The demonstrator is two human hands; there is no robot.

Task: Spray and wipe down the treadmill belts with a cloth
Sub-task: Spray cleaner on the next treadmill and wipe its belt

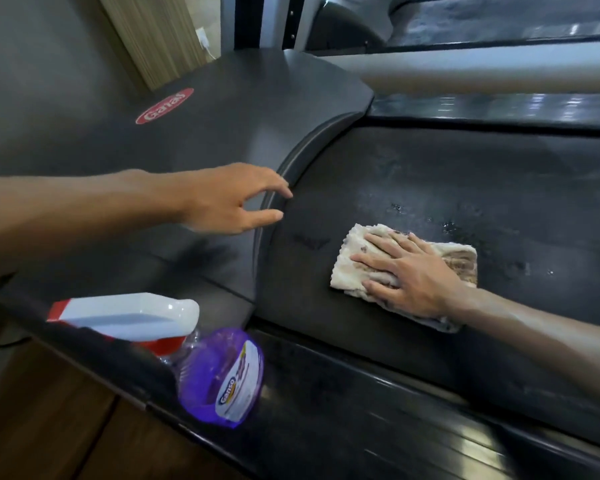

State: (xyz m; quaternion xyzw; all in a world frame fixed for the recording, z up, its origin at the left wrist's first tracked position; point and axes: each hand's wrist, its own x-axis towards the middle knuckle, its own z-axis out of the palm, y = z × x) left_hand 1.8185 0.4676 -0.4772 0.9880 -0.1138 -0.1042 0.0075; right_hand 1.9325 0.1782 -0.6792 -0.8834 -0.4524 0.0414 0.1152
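The treadmill belt is a dark, matte surface with scattered wet speckles and faint smears. The right hand lies flat with fingers spread, pressing a folded, stained pale cloth down on the belt near its front end, where the belt meets the curved trim of the motor cover. The left hand hovers over that curved trim, fingers relaxed and apart, holding nothing. The grey motor cover carries a red oval logo sticker. A spray bottle with purple liquid, a white trigger head and red collar lies on its side on the glossy black side rail at the near edge of the treadmill. Beyond the belt runs the far side rail, then a pale rail of a neighbouring machine. Wooden floor shows at the lower left, and a wood-slat wall panel stands behind the cover.
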